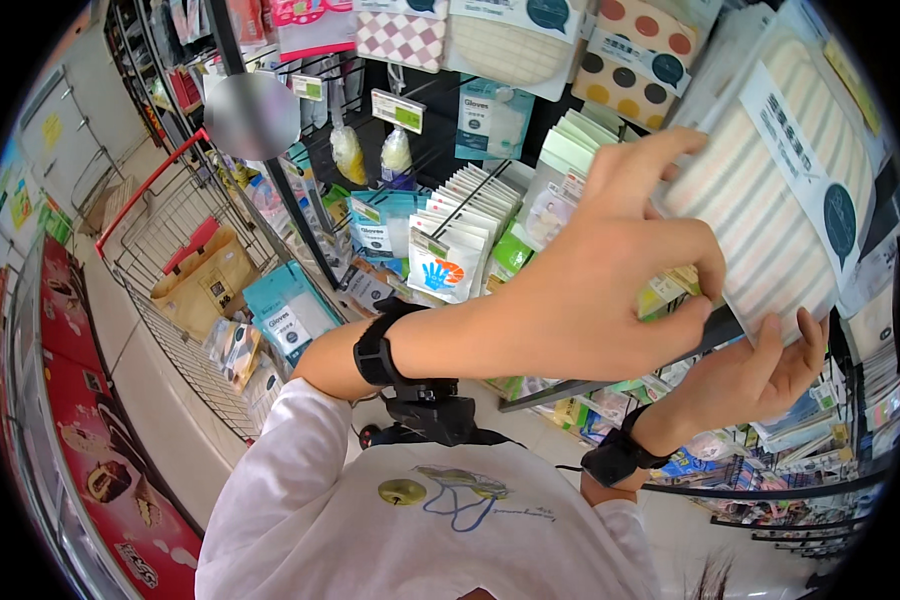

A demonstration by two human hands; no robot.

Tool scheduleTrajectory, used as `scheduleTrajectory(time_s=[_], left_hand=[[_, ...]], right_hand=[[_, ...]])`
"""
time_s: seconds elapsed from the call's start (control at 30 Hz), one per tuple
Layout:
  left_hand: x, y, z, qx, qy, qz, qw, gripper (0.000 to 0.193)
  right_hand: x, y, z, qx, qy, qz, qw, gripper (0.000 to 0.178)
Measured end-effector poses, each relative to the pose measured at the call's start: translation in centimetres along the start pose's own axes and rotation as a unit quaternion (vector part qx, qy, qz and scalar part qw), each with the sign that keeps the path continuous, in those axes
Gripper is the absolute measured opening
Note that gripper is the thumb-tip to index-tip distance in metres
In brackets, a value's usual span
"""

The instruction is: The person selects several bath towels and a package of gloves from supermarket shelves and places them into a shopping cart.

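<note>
A clear packet of striped pale cloth, with a paper band across it, sits tilted at the upper right. My left hand reaches over from the left, its bent fingers on the packet's left edge. The tips of some of those fingers are hidden. At the packet's lower edge, my right hand has its palm turned up, with thumb and fingertips against the edge. Behind it stand more wrapped packets, partly covered. Both wrists wear black straps with small devices.
A metal cart to the left holds a brown bag and a teal gloves packet. Packets hang on hooks ahead, among them white ones and a dotted cloth pack. A red-fronted case lines the far left.
</note>
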State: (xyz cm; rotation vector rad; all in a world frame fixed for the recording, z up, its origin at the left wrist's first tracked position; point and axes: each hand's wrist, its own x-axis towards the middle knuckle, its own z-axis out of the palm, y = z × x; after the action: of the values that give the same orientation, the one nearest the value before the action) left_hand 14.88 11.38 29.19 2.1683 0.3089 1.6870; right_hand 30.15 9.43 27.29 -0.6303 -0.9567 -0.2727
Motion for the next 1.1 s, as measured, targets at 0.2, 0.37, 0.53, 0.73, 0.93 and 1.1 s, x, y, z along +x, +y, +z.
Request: scheduleTrajectory(time_s=[0.2,0.37,0.53,0.73,0.93,1.1], left_hand=[[-0.3,0.9,-0.7,-0.080,0.003,0.003,0.997,0.008],[-0.7,1.7,-1.9,-0.105,0.014,0.008,0.994,0.007],[-2.1,1.7,-3.4,-0.122,0.044,0.012,0.991,0.006],[-4.0,1.8,-6.4,-0.119,0.057,0.015,0.991,0.006],[-8.1,1.6,-11.8,-0.106,0.034,-0.059,0.992,0.010],[-15.3,2.3,-19.0,-0.160,-0.029,-0.253,0.954,0.010]], right_hand=[[0.6,-1.8,-0.6,-0.030,0.021,-0.002,0.999,0.023],[0.4,-3.7,-0.7,-0.050,0.008,-0.006,0.999,0.025],[-1.3,-5.3,0.5,-0.062,0.023,-0.002,0.998,0.023],[-4.0,-6.3,2.4,-0.059,-0.004,0.030,0.998,0.021],[-8.3,-7.1,4.9,-0.038,-0.062,0.058,0.996,0.018],[-14.3,-7.6,5.0,-0.048,-0.250,0.092,0.963,0.012]])
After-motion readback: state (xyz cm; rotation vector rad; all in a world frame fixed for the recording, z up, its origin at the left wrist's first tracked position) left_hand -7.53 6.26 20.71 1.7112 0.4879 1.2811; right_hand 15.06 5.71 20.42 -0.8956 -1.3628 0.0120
